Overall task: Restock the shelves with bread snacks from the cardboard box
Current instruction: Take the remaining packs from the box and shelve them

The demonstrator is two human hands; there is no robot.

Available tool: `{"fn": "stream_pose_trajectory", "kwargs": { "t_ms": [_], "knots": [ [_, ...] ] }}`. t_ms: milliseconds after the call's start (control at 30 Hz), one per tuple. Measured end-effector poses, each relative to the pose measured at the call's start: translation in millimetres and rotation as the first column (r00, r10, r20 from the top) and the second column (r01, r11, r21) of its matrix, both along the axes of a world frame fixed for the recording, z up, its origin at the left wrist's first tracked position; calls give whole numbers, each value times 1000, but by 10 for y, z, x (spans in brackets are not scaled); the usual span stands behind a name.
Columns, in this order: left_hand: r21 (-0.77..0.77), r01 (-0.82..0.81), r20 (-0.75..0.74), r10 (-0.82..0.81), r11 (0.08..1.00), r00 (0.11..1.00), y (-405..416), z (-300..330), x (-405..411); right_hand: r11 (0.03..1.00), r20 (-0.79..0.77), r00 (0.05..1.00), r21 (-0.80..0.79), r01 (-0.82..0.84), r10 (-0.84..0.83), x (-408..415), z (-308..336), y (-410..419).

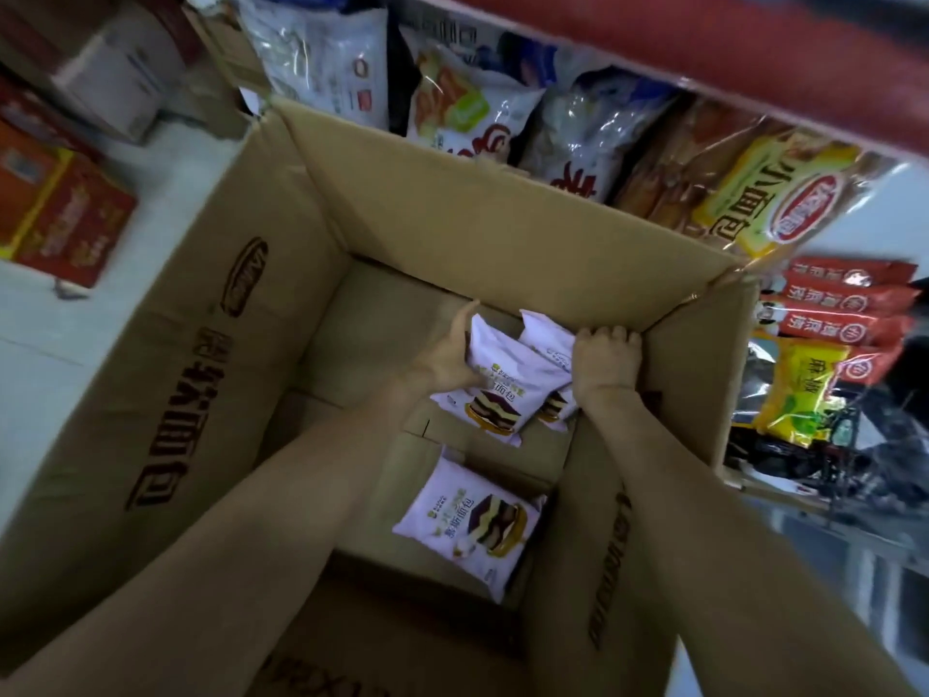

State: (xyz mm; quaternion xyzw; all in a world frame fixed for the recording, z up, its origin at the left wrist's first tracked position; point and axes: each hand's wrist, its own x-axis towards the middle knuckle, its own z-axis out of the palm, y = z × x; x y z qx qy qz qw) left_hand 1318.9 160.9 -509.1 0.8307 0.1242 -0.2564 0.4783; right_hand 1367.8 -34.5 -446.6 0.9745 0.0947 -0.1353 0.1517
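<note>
Cardboard box (402, 203), open-topped, viewed from above with both bare forearms reaching down into it. Left hand (447, 357): fingers (465, 319) spread fairly wide and laid against the left edge and top of a pale lilac bread snack packet (495, 389), which stands tilted near the far right corner of the box floor. Right hand (606, 362): fingers (611, 337) curled down over a second packet (545, 337) of the same kind, which lies partly behind the first; the fingertips are hidden, so how firmly they grip cannot be told. Both packets sit between the two sets of fingers, and the two packets touch. A third packet (470, 515) lies flat on the box floor nearer the person than either hand, well apart from all fingers, below and between the forearms. Beyond the fingers, past the far wall of the box, a red-edged shelf (653, 52) carries upright bags of bread (472, 123) packed side by side. To the right of the right-hand fingers, outside the box, stacked orange-red packets (844, 314) and a yellow bag (799, 389) are visible. Far to the left of the left-hand fingers, a red carton (65, 213) rests on the floor.
</note>
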Motion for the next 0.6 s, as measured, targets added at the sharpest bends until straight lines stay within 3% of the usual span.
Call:
{"fn": "stream_pose_trajectory", "kwargs": {
  "t_ms": [100,200,267,400,500,600],
  "knots": [
    [22,66,7,-66,998,998,67,21,-203,988,-160,985,125,87,-66,-52,14,28],
    [48,-52,92,47,998,995,214,143,-435,951,-263,956,239,196,-131,-142,157,57],
    [71,-136,165,123,988,979,312,359,-558,925,-249,959,317,210,-133,-235,316,79],
    [10,-280,260,268,960,928,524,1081,-712,857,-100,983,481,183,-153,-518,908,34],
    [-15,-375,341,357,927,870,654,1755,-733,725,135,973,688,43,-186,-741,1630,-47],
    [-109,-426,389,432,898,813,741,2405,-712,610,250,939,790,-56,-237,-813,2364,-80]
  ]
}}
